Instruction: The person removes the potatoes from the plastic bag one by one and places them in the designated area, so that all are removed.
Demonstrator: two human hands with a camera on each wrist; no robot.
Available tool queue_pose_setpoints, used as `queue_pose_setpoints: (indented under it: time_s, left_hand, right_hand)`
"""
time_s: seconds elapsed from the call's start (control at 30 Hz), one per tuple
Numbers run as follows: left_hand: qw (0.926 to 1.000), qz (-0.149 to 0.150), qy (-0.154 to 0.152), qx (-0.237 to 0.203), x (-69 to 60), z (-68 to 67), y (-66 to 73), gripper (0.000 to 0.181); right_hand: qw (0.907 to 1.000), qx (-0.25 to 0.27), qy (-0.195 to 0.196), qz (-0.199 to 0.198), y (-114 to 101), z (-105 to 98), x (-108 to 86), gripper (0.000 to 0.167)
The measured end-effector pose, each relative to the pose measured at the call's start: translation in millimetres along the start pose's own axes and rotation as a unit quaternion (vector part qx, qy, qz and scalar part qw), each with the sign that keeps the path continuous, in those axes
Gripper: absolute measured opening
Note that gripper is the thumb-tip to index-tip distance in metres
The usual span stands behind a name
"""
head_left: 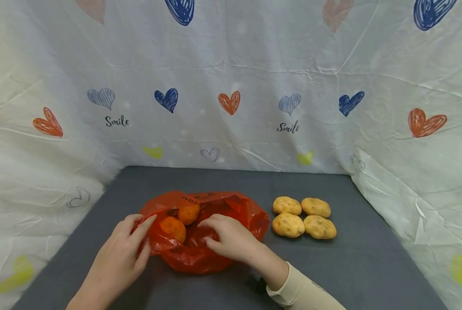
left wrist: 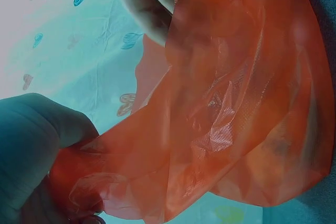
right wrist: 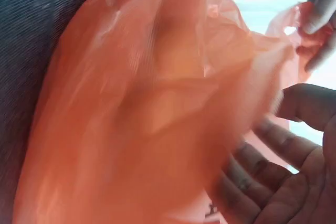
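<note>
A red plastic bag [head_left: 199, 260] lies on the dark tabletop with its mouth spread toward me. Inside it, two round orange fruits [head_left: 172, 229] show on the left side. My left hand [head_left: 123, 254] pinches the bag's left rim between thumb and fingers, and the left wrist view shows the film stretched from that hand [left wrist: 37, 145]. Over the mouth's right part is my right hand [head_left: 231, 239], thumb and fingers apart. In the right wrist view its fingers [right wrist: 262, 166] reach to the bag's rim, partly behind blurred red film, without a visible grip.
Several potatoes [head_left: 288, 225] sit in a close group on the dark table [head_left: 362, 267], right of the bag. A white sheet with printed hearts [head_left: 231, 56] hangs behind the table and along both sides. Something small and dark [head_left: 255, 284] lies beneath my right wrist.
</note>
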State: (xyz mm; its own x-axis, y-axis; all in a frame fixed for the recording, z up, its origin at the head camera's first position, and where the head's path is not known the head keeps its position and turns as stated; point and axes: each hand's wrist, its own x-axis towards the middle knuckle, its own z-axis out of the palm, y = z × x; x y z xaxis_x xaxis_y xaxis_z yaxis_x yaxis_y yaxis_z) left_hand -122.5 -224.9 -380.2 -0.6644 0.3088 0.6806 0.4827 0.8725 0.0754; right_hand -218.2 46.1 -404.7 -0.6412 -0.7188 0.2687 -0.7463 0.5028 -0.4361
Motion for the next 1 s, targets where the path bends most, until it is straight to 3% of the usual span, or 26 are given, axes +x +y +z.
queue_pose_setpoints:
  time_s: [0.3,0.47,0.6,0.77,1.0]
  left_hand:
    - [1.0,-0.002,-0.002,0.001,-0.4,-2.1,1.8,0.051]
    - [1.0,0.004,-0.004,0.003,0.4,-2.5,2.5,0.051]
    - [0.9999,0.005,-0.008,0.003,0.7,-2.9,3.1,0.051]
    - [0.9999,0.006,-0.008,0.006,-0.8,-2.4,4.5,0.051]
    - [0.9999,0.004,-0.013,0.006,-4.6,0.0,3.4,0.049]
  right_hand:
    - [0.9978,-0.015,-0.045,0.047,-13,28,34.4,0.048]
    - [0.9915,-0.016,-0.09,0.093,-16,43,44.6,0.068]
    - [0.9882,-0.013,-0.099,0.116,-16,52,49.3,0.077]
    - [0.9914,-0.021,-0.09,0.092,-11,64,51.9,0.072]
    - [0.9926,0.012,-0.107,0.055,-8,71,54.2,0.061]
